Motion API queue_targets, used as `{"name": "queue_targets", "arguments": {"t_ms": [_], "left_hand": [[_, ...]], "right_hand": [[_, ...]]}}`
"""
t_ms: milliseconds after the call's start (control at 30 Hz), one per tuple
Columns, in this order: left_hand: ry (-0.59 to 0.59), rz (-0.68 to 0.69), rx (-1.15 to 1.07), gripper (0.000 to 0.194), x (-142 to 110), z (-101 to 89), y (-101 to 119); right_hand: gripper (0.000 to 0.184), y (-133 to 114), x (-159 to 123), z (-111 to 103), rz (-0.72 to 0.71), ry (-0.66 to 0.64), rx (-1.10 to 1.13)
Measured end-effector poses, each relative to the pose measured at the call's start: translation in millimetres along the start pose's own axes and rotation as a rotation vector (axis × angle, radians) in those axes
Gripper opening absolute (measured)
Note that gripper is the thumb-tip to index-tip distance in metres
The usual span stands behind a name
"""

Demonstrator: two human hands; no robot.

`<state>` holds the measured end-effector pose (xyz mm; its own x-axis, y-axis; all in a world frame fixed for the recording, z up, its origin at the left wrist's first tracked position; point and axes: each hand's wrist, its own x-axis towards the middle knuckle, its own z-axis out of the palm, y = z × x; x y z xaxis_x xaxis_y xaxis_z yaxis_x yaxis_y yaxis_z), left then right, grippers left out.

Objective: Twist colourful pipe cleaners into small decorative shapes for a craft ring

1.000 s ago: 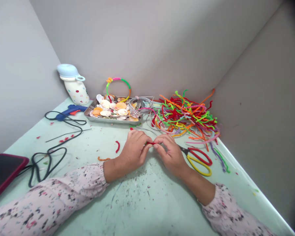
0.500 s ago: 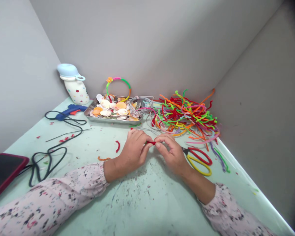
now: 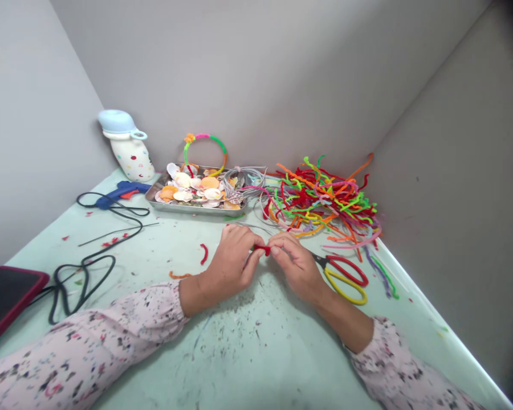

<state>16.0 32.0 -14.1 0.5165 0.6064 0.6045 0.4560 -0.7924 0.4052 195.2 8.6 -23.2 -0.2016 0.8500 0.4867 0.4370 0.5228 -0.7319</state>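
A red pipe cleaner (image 3: 263, 249) spans the small gap between my two hands, its ends hidden by the fingers. My left hand (image 3: 235, 256) pinches it between thumb and forefinger. From the other side my right hand (image 3: 294, 263) grips it the same way, fingertips closed. Scissors (image 3: 346, 279) with one red and one yellow handle lie just right of my right hand, their blades partly behind it. A short red pipe cleaner piece (image 3: 203, 254) and an orange piece (image 3: 179, 275) rest on the table left of my left hand.
A metal tray (image 3: 196, 210) of seashells stands at the back, a colourful pipe cleaner ring (image 3: 226, 152) above it. Right of it is a pipe cleaner heap (image 3: 325, 199). Leftward are a bottle (image 3: 132, 156), a blue glue gun (image 3: 119, 193), a black cord (image 3: 85, 267) and a phone (image 3: 8, 302).
Slightly more of the red pipe cleaner shows between my fingertips, and it looks bent. Both hands stay in nearly the same place.
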Motion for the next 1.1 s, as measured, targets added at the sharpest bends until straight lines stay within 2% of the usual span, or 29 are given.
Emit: {"name": "queue_targets", "arguments": {"t_ms": [133, 267, 467, 667, 800, 900, 1000, 1100], "left_hand": [[-0.012, 0.006, -0.013, 0.008, -0.9, -1.0, 0.3], [-0.027, -0.029, -0.009, 0.008, -0.6, -0.9, -0.5], [-0.042, -0.057, 0.002, 0.009, 1.6, 0.1, -0.3], [-0.013, -0.069, 0.050, 0.012, 1.7, -0.4, 0.1], [0.066, -0.110, 0.031, 0.011, 1.6, -0.1, -0.7], [0.107, -0.125, -0.005, 0.010, 1.3, 0.2, -1.0], [0.122, -0.133, -0.033, 0.010, 0.5, 0.7, -1.2], [0.123, -0.122, -0.031, 0.009, -0.2, 0.9, -1.2]], "right_hand": [[0.019, 0.4, 1.0, -0.8, -0.014, -0.021, -0.002], [0.019, -0.3, 1.9, -0.2, -0.020, -0.008, -0.094], [0.012, -1.0, 1.6, 3.2, -0.035, 0.089, -0.206], [0.010, -6.2, -1.2, 0.5, -0.057, 0.276, -0.212], [0.010, -6.8, -3.5, 0.4, -0.100, 0.187, -0.217], [0.018, -3.3, -4.4, 3.7, -0.061, 0.111, -0.239], [0.028, 0.2, -4.8, 7.4, -0.041, 0.058, -0.251], [0.028, 0.9, -4.4, 9.0, -0.048, 0.032, -0.242]]}}
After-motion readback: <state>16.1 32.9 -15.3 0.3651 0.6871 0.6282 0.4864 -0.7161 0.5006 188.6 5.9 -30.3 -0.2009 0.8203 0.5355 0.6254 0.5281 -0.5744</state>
